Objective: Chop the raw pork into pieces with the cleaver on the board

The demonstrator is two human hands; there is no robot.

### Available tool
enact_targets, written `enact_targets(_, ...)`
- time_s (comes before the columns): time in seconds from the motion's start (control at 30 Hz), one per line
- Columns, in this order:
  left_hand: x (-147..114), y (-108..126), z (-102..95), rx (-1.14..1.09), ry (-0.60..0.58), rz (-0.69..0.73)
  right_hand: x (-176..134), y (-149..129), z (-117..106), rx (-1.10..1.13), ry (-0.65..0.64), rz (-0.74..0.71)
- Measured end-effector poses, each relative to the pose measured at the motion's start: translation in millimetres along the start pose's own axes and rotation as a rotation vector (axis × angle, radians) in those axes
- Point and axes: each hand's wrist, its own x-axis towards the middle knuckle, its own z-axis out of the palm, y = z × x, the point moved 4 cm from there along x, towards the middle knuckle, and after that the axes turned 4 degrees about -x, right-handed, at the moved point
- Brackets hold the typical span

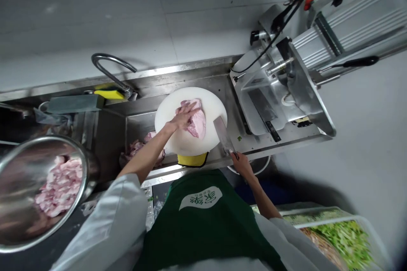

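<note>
Here, I have the slab of meat (199, 122) on the round white board (216, 106), my left hand (182, 120) flat on it, fingers (190, 114) spread. My right hand (241, 163), fingers curled round the cleaver (223, 132), is near right. More meat (135, 148) lies left in the sink (140, 120); farther left, a steel bowl (19, 186) holds cut pieces (62, 186). A slicer (299, 89) stands far right.

A commercial kitchen
We see a meat slicer (308, 89) beyond our right hand (243, 165), greens (345, 239) nearer us, and, left of our left hand (185, 117), a steel sink (141, 120), a tap (111, 74) and a bowl (17, 182) of cut meat (62, 186).
</note>
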Motion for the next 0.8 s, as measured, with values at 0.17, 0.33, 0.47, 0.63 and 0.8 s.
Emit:
enact_targets(0.17,71,15,-8.4,0.206,-0.223,0.106,-6,-1,3,0.063,0.012,0.003)
enact_targets(0.33,75,8,-20.8,-0.106,-0.055,-0.192,-10,3,12,0.14,0.013,0.049)
enact_targets(0.47,38,6,-25.2,-0.423,0.066,-0.368,-9,9,19,0.24,0.015,0.089)
enact_targets(0.63,-7,11,-38.1,-0.697,0.319,-0.477,-5,16,22,0.37,-0.019,0.087)
enact_targets(0.8,-28,36,-50.6,-0.976,0.574,-0.399,0,21,20,0.375,-0.056,0.097)
